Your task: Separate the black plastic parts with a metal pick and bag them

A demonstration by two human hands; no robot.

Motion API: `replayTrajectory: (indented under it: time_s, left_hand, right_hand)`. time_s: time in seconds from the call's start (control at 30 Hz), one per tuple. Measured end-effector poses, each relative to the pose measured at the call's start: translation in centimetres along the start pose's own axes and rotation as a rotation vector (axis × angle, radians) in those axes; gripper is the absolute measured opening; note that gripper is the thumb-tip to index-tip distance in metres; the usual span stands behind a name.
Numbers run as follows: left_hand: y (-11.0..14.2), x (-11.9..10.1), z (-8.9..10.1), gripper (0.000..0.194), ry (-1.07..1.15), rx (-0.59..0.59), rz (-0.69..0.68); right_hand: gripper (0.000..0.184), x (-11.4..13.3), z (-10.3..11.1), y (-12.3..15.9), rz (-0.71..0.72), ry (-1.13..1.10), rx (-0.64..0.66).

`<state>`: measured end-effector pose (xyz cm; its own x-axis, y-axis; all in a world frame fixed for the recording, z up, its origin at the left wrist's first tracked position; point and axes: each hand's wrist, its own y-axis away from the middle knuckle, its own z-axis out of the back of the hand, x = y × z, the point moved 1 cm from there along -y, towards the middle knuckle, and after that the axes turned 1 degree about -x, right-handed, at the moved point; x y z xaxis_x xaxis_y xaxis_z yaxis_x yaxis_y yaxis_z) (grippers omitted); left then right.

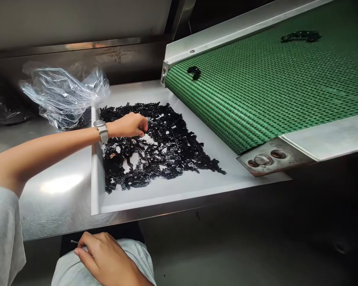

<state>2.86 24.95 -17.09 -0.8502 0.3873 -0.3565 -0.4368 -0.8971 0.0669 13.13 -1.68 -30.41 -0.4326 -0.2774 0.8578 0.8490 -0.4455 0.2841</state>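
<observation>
A heap of small black plastic parts (pixel 164 147) lies on a white tray (pixel 197 186). My left hand (pixel 129 125), with a pale watch (pixel 102 130) on the wrist, reaches in from the left and rests on top of the heap. Its fingers are curled down among the parts, and what they pinch is hidden. My right hand (pixel 104 258) lies low on my lap on light grey cloth. It is closed, and its fingertips pinch a thin metal pin (pixel 74 241) that sticks out to the left.
A green mesh conveyor belt (pixel 271 87) slopes down to the tray from the right, carrying two black parts, one (pixel 194 72) low and one (pixel 300 36) high. A crumpled clear plastic bag (pixel 62 95) sits on the steel bench (pixel 56 190) left of the tray.
</observation>
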Motion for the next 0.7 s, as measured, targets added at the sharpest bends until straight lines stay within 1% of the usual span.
replayTrajectory:
  time_s: [0.13, 0.23, 0.3, 0.37, 0.43, 0.47, 0.53, 0.57, 0.6, 0.63, 0.67, 0.7]
  left_hand:
    - [1.5, 0.5, 1.4, 0.027, 0.177, -0.063, 0.016]
    - [3.6, 0.5, 2.1, 0.029, 0.326, -0.086, 0.012]
    - [5.9, 0.4, 2.5, 0.029, 0.509, -0.108, 0.001]
    - [8.8, 0.0, 2.5, 0.026, 0.723, -0.148, 0.009]
    - [12.1, -0.5, 2.2, 0.022, 0.876, -0.182, 0.058]
    - [13.8, -0.9, 1.9, 0.021, 0.945, -0.202, 0.087]
    - [16.9, -1.7, 1.0, 0.019, 1.070, -0.226, 0.140]
    - [18.2, -2.2, 0.5, 0.017, 1.124, -0.232, 0.162]
    - [19.4, -2.6, -0.1, 0.017, 1.171, -0.240, 0.179]
    - [20.5, -3.1, -0.7, 0.016, 1.215, -0.259, 0.191]
    - [21.4, -3.5, -1.3, 0.016, 1.251, -0.286, 0.200]
    - [22.2, -3.8, -1.8, 0.016, 1.284, -0.323, 0.208]
  right_hand:
    - [0.033, 0.0, 0.0, -0.1, 0.018, -0.006, -0.028]
    - [0.031, 0.4, 0.3, 0.7, 0.030, -0.053, -0.073]
    - [0.027, 0.8, 0.8, 1.7, 0.057, -0.115, -0.104]
    - [0.022, 1.2, 1.4, 3.0, 0.102, -0.194, -0.134]
    - [0.027, 1.6, 2.1, 4.2, 0.149, -0.269, -0.161]
    - [0.033, 1.8, 2.5, 4.6, 0.178, -0.310, -0.205]
    - [0.040, 2.3, 3.3, 5.1, 0.237, -0.401, -0.359]
    - [0.037, 2.6, 3.7, 5.1, 0.270, -0.448, -0.478]
    - [0.030, 3.0, 4.2, 4.9, 0.299, -0.486, -0.606]
    - [0.022, 3.6, 4.6, 4.6, 0.324, -0.505, -0.697]
    - [0.018, 4.1, 5.0, 4.2, 0.362, -0.502, -0.856]
    - [0.021, 4.8, 5.2, 3.6, 0.381, -0.463, -0.901]
